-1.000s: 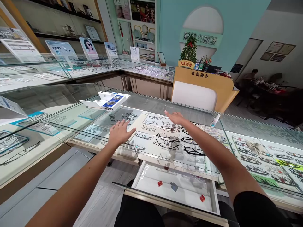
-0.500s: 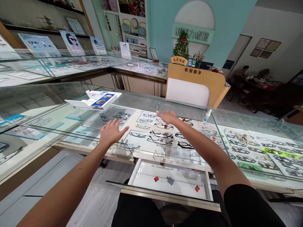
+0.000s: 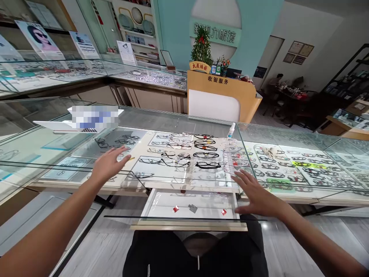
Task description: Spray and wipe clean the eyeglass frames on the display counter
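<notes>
My left hand (image 3: 111, 163) is open, fingers apart, over the left part of the glass display counter (image 3: 170, 120). It holds nothing. My right hand (image 3: 253, 192) is open too, fingers spread, beside the right end of the pulled-out drawer (image 3: 164, 213). Between my hands, rows of eyeglasses (image 3: 176, 163) lie on white panels in the counter. A thick black pair of glasses (image 3: 208, 165) is at the front of its row. In the drawer lie a grey tag (image 3: 192, 208) and two red tags (image 3: 175, 209), all apart from my hands.
A small white spray bottle (image 3: 231, 130) stands on the counter's far side. An open white box (image 3: 62, 125) sits at the left. More glasses fill the right case (image 3: 288, 154). A wooden cashier desk (image 3: 245, 92) stands beyond. The open drawer sits above my lap.
My right hand has moved from above the glasses back and right to near the drawer. My left hand stays open over the counter. The view has turned to the right.
</notes>
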`<state>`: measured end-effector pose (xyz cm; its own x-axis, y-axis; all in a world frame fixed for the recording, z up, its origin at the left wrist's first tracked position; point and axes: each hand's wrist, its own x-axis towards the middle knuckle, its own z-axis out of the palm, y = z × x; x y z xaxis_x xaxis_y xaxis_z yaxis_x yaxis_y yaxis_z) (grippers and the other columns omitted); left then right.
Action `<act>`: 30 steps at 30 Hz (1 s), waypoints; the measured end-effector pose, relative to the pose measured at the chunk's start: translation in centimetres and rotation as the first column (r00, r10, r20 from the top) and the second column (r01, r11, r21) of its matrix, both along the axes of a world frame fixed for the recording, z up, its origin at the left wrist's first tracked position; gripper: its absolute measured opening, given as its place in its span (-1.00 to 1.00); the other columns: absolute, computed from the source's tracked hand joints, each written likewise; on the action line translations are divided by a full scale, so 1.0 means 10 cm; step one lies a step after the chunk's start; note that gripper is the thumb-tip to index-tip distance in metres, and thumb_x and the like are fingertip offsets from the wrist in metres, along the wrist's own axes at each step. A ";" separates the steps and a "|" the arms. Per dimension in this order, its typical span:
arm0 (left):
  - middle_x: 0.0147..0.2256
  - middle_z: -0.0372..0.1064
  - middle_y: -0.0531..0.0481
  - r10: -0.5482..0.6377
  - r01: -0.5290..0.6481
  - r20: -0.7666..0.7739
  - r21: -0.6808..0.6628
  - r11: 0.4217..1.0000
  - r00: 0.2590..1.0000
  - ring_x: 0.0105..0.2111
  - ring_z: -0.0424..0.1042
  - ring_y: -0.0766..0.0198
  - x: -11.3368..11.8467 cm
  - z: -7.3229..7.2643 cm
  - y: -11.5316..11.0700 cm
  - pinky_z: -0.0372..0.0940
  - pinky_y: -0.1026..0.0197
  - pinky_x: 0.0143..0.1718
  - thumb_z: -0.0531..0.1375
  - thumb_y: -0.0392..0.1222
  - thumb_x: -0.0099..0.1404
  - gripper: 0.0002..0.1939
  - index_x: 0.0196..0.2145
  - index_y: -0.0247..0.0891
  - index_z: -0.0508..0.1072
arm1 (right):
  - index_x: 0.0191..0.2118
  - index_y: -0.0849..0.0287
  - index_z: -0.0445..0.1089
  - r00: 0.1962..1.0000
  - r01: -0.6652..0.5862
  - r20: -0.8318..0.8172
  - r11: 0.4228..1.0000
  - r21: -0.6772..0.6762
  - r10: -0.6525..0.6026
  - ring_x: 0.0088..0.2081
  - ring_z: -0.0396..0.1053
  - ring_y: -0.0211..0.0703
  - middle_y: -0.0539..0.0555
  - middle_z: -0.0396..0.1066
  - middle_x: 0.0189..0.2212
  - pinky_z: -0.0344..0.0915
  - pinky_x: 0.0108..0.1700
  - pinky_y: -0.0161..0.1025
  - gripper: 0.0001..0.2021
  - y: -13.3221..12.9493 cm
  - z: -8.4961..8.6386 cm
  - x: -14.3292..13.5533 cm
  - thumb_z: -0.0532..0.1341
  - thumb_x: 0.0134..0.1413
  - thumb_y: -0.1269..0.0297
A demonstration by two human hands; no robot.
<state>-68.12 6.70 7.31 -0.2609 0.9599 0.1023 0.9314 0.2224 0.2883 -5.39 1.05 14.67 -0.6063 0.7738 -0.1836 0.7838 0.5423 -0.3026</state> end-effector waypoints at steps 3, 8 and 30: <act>0.53 -0.06 -0.22 -0.102 0.104 0.035 -0.039 0.994 0.994 0.53 -0.14 -0.20 0.13 -0.08 -0.29 -0.11 -0.32 0.47 -0.05 0.37 0.44 -0.11 0.46 -0.33 0.20 | 0.61 0.00 -0.33 0.998 0.063 0.017 0.996 0.060 -0.064 0.58 -0.36 0.43 0.25 -0.26 0.59 -0.07 0.50 0.36 0.32 -0.30 -0.36 0.50 0.32 -0.07 -0.52; 0.55 -0.15 -0.07 -0.227 0.227 0.010 -0.061 0.972 0.974 0.56 -0.23 -0.13 0.46 -0.22 -0.88 -0.08 -0.28 0.50 -0.01 0.42 0.36 -0.05 0.53 -0.17 0.08 | 0.60 -0.02 -0.40 0.981 0.177 0.010 0.918 0.354 -0.193 0.56 -0.27 0.42 0.25 -0.19 0.58 -0.04 0.48 0.38 0.24 -0.55 -0.78 0.67 0.34 0.07 -0.37; 0.51 -0.06 -0.35 -0.298 0.301 -0.237 -0.021 0.953 0.925 0.53 -0.10 -0.13 0.89 -0.27 -0.62 -0.12 -0.14 0.51 0.10 0.48 0.20 0.21 0.51 -0.50 0.01 | 0.58 0.30 -0.31 0.952 0.282 -0.049 0.798 0.532 -0.304 0.55 -0.19 0.40 0.41 -0.09 0.54 -0.07 0.49 0.31 0.27 0.34 -0.96 0.74 0.20 0.07 -0.50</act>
<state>-59.26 0.51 4.60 0.0719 0.9874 0.1413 0.9953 -0.0803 0.0545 1.99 4.40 5.04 -0.3362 0.8972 0.2864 0.9358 0.3524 -0.0054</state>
